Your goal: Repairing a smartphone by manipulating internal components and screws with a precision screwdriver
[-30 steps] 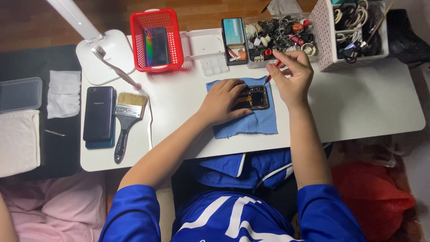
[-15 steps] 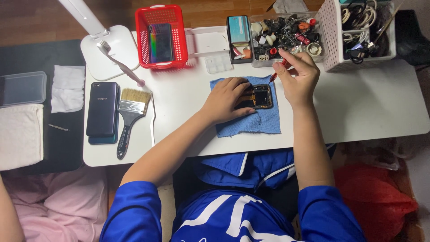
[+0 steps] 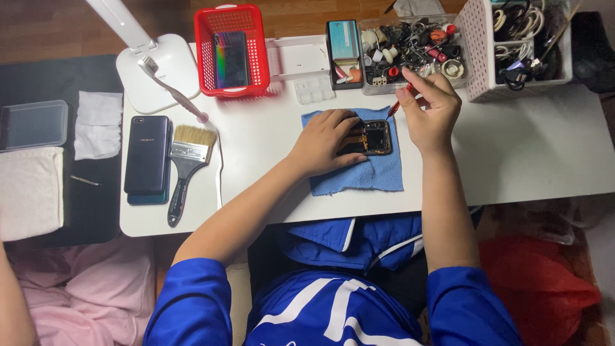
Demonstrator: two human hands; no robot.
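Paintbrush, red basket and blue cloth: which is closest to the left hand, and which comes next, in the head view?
From the left hand:
1. Blue cloth, right under the hand.
2. Red basket, up at the table's back edge, to the left.
3. Paintbrush, farthest, over on the left beside the dark phone.

So the opened phone sits on a cloth mid-table, left hand on it, right hand just right. Behind: basket and parts tray. Far left, a brush beside another phone.
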